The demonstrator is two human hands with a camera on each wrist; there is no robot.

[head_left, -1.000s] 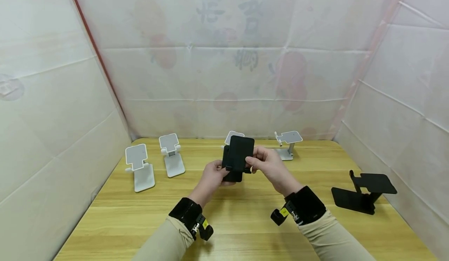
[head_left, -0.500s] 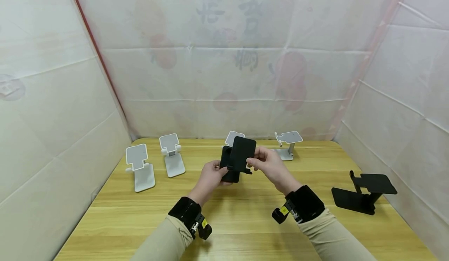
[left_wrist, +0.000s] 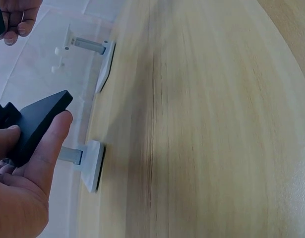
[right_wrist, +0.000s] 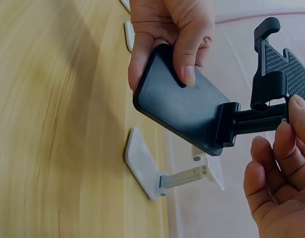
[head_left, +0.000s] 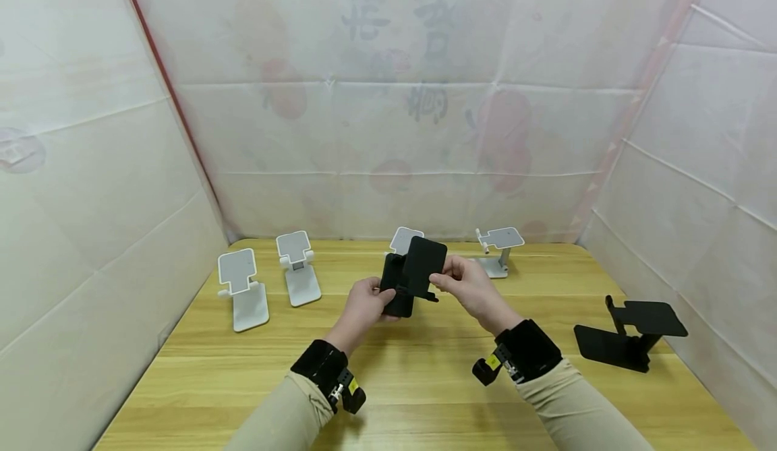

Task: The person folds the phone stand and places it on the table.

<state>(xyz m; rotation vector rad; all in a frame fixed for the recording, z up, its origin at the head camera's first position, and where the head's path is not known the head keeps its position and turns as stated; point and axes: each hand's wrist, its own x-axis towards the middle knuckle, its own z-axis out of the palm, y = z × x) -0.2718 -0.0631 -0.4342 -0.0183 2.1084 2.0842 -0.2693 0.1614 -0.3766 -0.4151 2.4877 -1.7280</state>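
A black folding phone stand (head_left: 425, 265) is held up over the middle of the table, its top plate turned at an angle to its base. My left hand (head_left: 363, 305) grips the base plate (right_wrist: 179, 106), thumb on one face and fingers beneath. Between thumb and fingers of my right hand (head_left: 473, 290) is the edge of the top plate, whose ridged pad and two lip hooks show in the right wrist view. A short post (right_wrist: 256, 119) joins both plates. In the left wrist view, the base's thick edge lies along my left fingers (left_wrist: 48, 148).
White phone stands stand on the wooden table (head_left: 388, 390): two at left (head_left: 243, 289) (head_left: 297, 269), one (head_left: 500, 242) at back right, and one (head_left: 405, 237) partly hidden behind the black stand. Another black stand (head_left: 631, 333) is near the right edge. Pale sheeting (head_left: 388, 134) encloses the back and sides.
The top plate has swung rightward and tilted, uncovering more of the base behind it. My right hand has shifted slightly right with it; the left hand keeps its grip.
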